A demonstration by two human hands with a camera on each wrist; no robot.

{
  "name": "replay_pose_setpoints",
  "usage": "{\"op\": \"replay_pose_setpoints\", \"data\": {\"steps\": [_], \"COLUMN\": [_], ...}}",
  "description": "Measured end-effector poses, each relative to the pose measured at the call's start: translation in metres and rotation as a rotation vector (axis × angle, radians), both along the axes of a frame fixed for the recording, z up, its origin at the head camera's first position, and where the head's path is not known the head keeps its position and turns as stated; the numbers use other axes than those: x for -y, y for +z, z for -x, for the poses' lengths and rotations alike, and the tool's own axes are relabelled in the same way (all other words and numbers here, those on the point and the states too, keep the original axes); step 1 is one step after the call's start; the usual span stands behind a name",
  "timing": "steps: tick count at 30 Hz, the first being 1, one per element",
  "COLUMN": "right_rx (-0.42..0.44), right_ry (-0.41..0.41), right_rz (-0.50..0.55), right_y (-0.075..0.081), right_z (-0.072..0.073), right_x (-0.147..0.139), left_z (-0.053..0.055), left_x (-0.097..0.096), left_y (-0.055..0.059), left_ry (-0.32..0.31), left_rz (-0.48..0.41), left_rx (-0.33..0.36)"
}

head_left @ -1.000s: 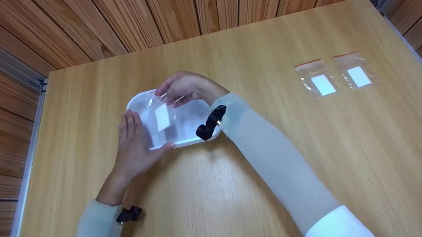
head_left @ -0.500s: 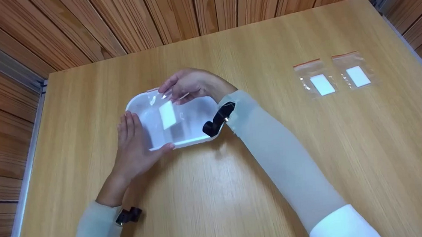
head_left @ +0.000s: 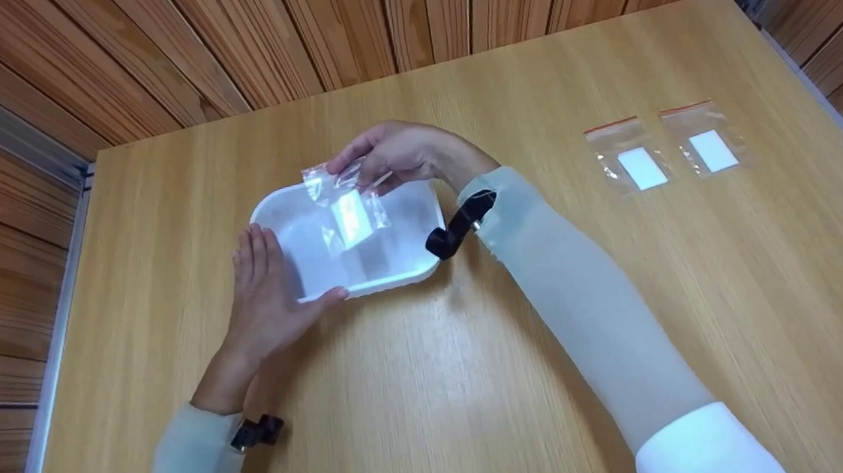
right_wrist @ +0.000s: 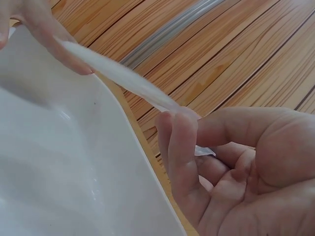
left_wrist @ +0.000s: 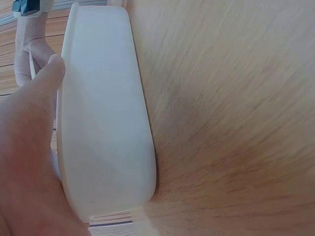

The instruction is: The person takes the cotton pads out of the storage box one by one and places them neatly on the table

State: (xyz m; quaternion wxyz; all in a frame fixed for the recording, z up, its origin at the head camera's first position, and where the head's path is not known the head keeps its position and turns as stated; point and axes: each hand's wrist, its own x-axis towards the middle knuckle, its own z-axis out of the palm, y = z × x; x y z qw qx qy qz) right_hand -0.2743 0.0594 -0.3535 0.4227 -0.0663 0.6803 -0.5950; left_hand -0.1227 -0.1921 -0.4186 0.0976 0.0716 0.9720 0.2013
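Note:
A white plastic tub [head_left: 312, 275] stands on the wooden table. My left hand [head_left: 264, 290] rests over its left rim, with straight fingers on the left side and the thumb along the near edge. In the left wrist view the thumb [left_wrist: 49, 73] lies against the tub's rim. My right hand [head_left: 407, 151] pinches a small clear zip-lock bag [head_left: 351, 219] between thumb and fingertips, holding it over the tub. Inside that bag is a white rectangular piece. From the right wrist view, the bag [right_wrist: 123, 76] appears nearly edge-on, stretching from the fingertips.
Two more clear zip-lock bags with red top strips, one [head_left: 642, 166] beside the other [head_left: 714, 149], lie flat at the table's right, each with a white rectangle inside. Wood-panelled walls [head_left: 345, 24] border the table [head_left: 433, 386] behind and at the sides.
My right hand has drifted right and toward the back of the table, carrying the bag, which has tilted and catches more light. The left hand and tub have stayed put.

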Motion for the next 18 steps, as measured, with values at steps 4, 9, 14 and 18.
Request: {"op": "replay_pose_setpoints", "data": {"steps": [4, 9, 14, 18], "right_rx": [-0.020, -0.064, -0.088, -0.101], "right_ry": [0.027, 0.058, 0.045, 0.033], "right_rz": [0.029, 0.070, 0.102, 0.106], "right_y": [0.001, 0.001, 0.001, 0.001], "right_z": [0.002, 0.005, 0.006, 0.007], "right_x": [-0.008, -0.020, -0.031, -0.041], "left_z": [-0.001, -0.002, -0.001, 0.000], "left_x": [0.001, 0.001, 0.000, -0.001], "left_y": [0.000, -0.001, -0.002, -0.002], "left_ry": [0.002, 0.008, 0.001, 0.006], "left_rz": [0.006, 0.005, 0.007, 0.001], "left_rx": [-0.007, -0.010, -0.015, -0.013]}}
